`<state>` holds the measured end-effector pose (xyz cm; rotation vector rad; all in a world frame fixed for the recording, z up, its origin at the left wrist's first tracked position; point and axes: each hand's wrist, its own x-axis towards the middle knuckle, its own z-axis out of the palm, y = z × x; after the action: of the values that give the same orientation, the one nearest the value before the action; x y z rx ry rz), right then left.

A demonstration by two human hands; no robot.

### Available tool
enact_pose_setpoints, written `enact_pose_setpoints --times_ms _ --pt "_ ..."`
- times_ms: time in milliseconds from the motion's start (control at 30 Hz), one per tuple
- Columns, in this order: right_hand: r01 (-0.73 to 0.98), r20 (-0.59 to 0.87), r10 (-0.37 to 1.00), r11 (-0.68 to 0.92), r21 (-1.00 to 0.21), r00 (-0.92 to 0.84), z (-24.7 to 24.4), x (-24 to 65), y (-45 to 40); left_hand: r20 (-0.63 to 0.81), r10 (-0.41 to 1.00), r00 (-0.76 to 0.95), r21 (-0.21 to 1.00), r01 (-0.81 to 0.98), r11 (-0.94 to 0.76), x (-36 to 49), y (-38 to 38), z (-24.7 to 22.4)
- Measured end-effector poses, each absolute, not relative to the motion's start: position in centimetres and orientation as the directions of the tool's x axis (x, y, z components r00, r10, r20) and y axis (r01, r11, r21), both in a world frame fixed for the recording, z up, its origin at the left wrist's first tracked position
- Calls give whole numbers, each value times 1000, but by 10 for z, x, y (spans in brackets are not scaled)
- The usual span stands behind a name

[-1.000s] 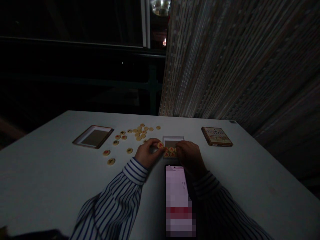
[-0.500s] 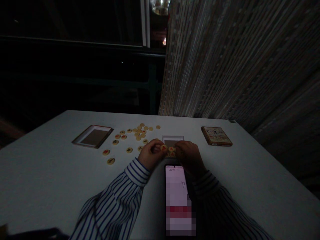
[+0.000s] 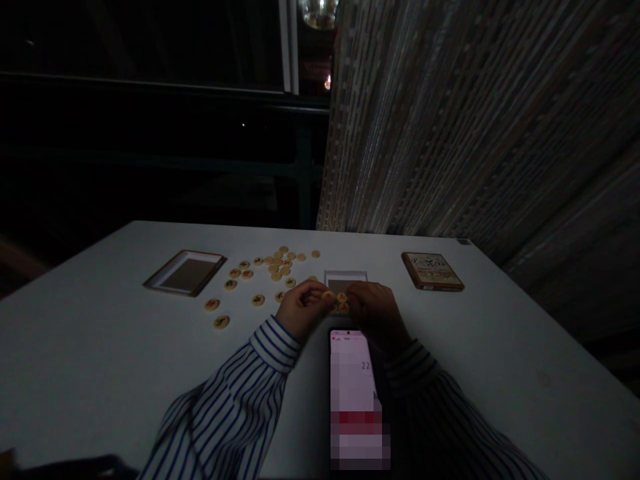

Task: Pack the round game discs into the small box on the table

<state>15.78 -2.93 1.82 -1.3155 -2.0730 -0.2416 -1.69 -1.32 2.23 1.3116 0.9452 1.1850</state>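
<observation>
Near the centre of the frame, my left hand pinches a round piece between thumb and fingers, over the near left part of the shallow box. My right hand has its fingers curled at the right part of this box; I cannot tell if it grips something. Between them, a few red-marked pieces lie in the box. I judge that the step in hand is setting this piece among the others; the next move calls for lowering it flat and loosening the pinch gently. Loose pieces lie scattered left of centre.
</observation>
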Motion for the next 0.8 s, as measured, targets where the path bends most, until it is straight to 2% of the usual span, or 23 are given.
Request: enact_pose_setpoints --times_ms 167,400,633,800 --pt "853 578 756 487 -184 -307 27 154 -35 105 976 191 990 -117 -83 -16 -15 22" --pt "829 517 735 553 -81 -439 33 153 -39 102 976 191 992 -97 -84 -16 -15 23" --pt "790 553 725 586 -181 -411 31 150 -41 94 984 154 993 -90 -81 -13 -17 27" --pt "772 553 720 603 -201 -419 34 149 -43 89 986 140 989 -130 -71 -10 -17 27"
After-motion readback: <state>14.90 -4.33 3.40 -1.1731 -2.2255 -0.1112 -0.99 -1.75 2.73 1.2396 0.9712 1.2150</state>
